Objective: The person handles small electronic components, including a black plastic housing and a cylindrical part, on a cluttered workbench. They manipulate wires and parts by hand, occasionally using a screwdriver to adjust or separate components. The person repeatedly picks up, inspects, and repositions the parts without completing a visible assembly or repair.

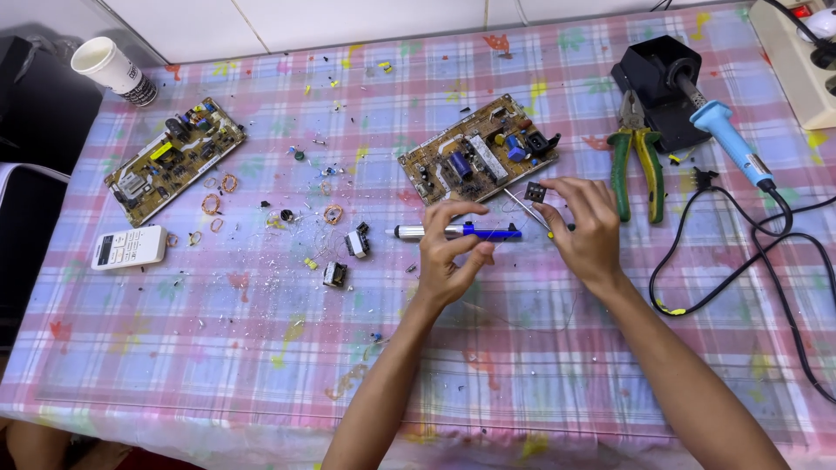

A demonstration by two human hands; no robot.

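Note:
My left hand [450, 252] grips a blue and silver desoldering pump [453, 231] that lies level just above the table, its white tip pointing left. My right hand [585, 228] pinches a small black component [535, 192] at the fingertips, together with thin metal tweezers [525, 209] that slant down to the right. Both hands hover just in front of a brown circuit board [477, 150] with blue capacitors and a black socket.
A second circuit board [172, 158], a paper cup [111, 70] and a white remote [128, 247] lie at the left. Small loose parts [335, 275] and wire coils [212, 204] litter the plaid cloth. Green pliers [634, 152], a blue soldering iron [730, 139] in its stand [655, 70], black cables and a power strip [797, 52] sit at the right.

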